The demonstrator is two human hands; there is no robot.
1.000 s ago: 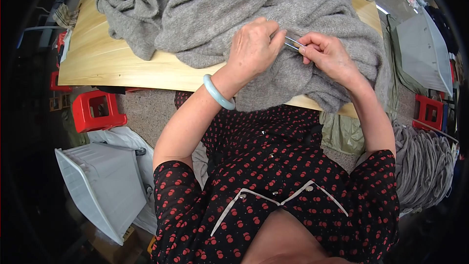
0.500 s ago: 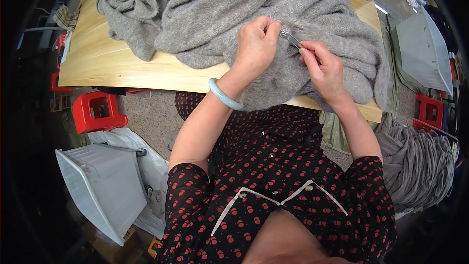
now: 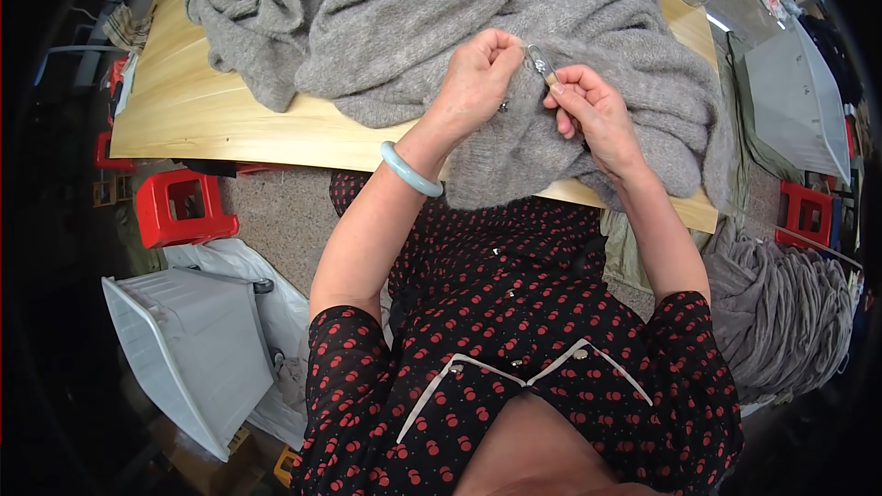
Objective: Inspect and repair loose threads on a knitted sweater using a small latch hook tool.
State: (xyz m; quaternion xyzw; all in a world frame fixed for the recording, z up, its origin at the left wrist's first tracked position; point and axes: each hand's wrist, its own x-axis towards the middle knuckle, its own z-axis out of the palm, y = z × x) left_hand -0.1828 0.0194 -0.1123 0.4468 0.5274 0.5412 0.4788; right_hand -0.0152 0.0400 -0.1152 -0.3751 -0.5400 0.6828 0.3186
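Note:
A large grey knitted garment (image 3: 386, 28) lies heaped on a light wooden table (image 3: 184, 110), with one part hanging over the near edge. My left hand (image 3: 478, 78), with a pale green bangle (image 3: 411, 170) on its wrist, pinches a fold of the knit. My right hand (image 3: 588, 106) holds small metal snips (image 3: 540, 62), whose tips touch the fabric right by the left fingers.
A red plastic stool (image 3: 179, 211) and a grey plastic bin (image 3: 188, 358) stand on the floor to my left. A pile of grey knitwear (image 3: 781, 312) lies to my right, beside another red stool (image 3: 808, 211) and a grey tray (image 3: 799, 101).
My right hand has moved up and left, closer to my left hand, and the snips now stand more upright on the knit. My left hand has stayed on the fold.

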